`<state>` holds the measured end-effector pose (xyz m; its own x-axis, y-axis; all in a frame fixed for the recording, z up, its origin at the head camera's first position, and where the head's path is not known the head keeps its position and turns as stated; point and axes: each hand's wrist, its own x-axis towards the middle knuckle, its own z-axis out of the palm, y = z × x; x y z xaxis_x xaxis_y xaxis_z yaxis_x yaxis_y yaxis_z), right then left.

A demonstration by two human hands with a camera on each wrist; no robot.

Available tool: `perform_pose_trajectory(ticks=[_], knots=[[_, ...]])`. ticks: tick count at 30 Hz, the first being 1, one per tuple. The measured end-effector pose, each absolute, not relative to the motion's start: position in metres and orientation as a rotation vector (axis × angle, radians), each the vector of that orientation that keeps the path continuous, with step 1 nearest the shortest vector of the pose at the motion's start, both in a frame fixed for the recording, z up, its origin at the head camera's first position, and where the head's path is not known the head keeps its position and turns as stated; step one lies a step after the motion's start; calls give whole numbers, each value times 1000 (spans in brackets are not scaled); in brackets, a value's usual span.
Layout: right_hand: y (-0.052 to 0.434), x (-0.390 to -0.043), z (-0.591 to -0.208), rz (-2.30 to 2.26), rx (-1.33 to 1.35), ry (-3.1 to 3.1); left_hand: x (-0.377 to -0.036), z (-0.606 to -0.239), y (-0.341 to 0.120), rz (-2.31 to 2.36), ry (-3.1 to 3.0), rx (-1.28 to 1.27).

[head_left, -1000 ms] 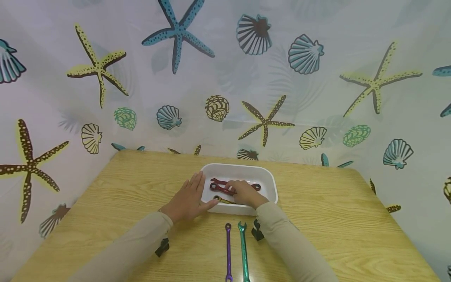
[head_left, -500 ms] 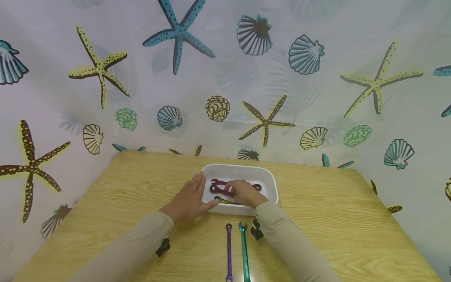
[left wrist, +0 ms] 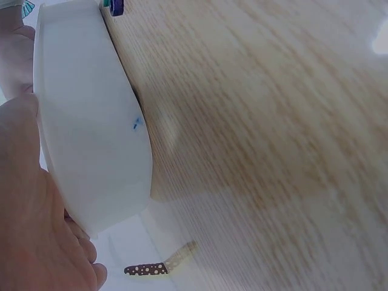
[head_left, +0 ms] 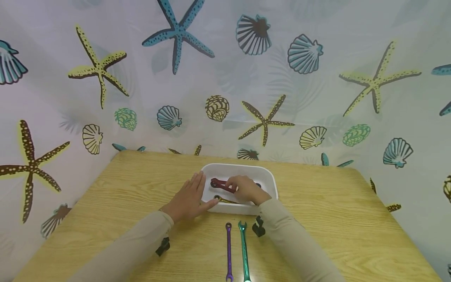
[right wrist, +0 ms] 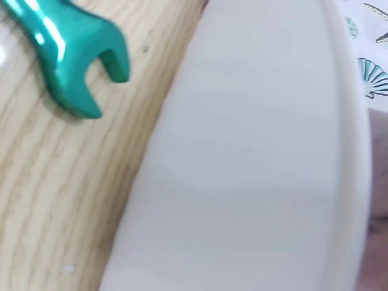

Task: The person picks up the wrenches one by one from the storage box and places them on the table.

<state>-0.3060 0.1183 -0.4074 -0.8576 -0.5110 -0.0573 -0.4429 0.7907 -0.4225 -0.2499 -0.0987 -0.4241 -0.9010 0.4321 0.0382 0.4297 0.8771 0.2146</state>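
Note:
My right hand [head_left: 244, 188] reaches into the white tray [head_left: 243, 210] and pinches a red wrench [head_left: 227, 188] between thumb and fingers. A second red wrench lies right behind it, mostly covered by the first wrench and the hand. Nearer the front wall a gold wrench [head_left: 225, 201] lies in the tray. My left hand [head_left: 186, 199] rests on the tray's left rim with straight fingers, its thumb along the front rim. In the left wrist view that hand [left wrist: 30, 212] is against the tray's outer wall [left wrist: 91, 121].
On the wooden table [head_left: 327, 219] in front of the tray, a purple wrench [head_left: 229, 250] and a green wrench [head_left: 244, 250] lie side by side, pointing toward the tray. A curtain [head_left: 225, 78] printed with starfish and shells surrounds the table's back and sides.
My right hand has shifted slightly back and to the right in the tray. The pinched red wrench has moved up against the other one, closing the gap between them. The left hand stays put.

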Motion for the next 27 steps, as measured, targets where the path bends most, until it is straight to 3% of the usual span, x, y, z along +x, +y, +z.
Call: perform_pose_trajectory(ticks=[27], knots=[[141, -287, -374, -818, -835, 2811, -248, -420, -96, 387, 3016, 669]])
